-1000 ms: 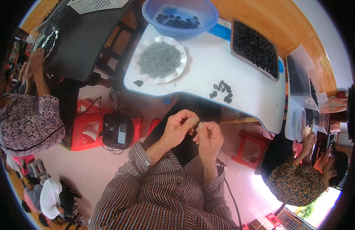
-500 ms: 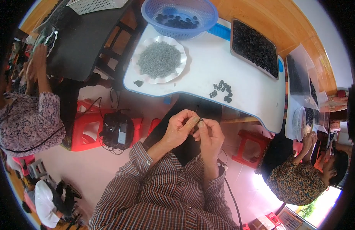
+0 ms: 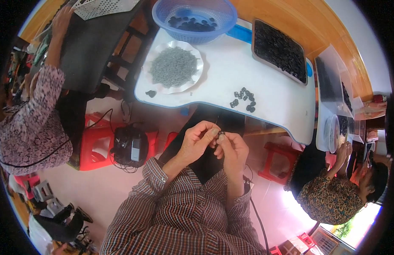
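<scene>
My left hand [image 3: 200, 142] and my right hand [image 3: 232, 148] meet in front of my chest, below the table's near edge. Both are pinched, fingertips close together, around a small black part [image 3: 221, 133] that they mostly cover. On the white table [image 3: 222, 80] ahead, several small black pieces [image 3: 250, 103] lie loose, some round and some squarish. A white wavy-rimmed plate [image 3: 199, 70] holds a heap of small grey pieces [image 3: 173, 66]. Beside its near left rim is a dark crumpled scrap [image 3: 151, 93].
Behind the plate stands a blue perforated basin [image 3: 192, 37] with black pieces inside. A tray [image 3: 253, 53] full of black parts lies at the far right. Red stools [image 3: 278, 161] flank me. One person [image 3: 35, 136] works at left, another [image 3: 333, 195] at right.
My hands stay pinched together with only slight finger movement. The view has shifted a little. At left, the other person's arm has reached farther forward across the dark table.
</scene>
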Motion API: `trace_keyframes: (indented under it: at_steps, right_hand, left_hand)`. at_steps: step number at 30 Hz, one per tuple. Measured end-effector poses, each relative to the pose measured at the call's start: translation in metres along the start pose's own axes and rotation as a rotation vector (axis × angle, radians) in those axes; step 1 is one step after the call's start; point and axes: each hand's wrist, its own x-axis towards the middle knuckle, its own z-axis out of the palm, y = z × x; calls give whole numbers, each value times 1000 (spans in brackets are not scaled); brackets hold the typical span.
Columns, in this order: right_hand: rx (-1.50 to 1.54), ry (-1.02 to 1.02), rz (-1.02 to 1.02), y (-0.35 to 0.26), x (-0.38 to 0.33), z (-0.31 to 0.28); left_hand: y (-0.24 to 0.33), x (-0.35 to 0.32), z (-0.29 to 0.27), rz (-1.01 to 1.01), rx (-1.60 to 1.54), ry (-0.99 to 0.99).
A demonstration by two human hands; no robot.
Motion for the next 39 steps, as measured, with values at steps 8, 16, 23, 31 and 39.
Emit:
trace_keyframes:
  at_steps: [8,16,23,31,39]
  right_hand:
    - [7,-21,45,4,1,-3]
    - [-35,-25,39,1,3,-5]
    - [-12,-8,34,8,3,-4]
    - [-81,23,-42,4,6,-1]
    - [-15,-4,24,0,6,-5]
  left_hand:
    - [-3,2,3,43,159,52]
    - [-6,3,5,98,242,73]
    - [-8,2,7,97,302,115]
    - [-7,6,11,148,359,122]
    - [-2,8,9,87,286,74]
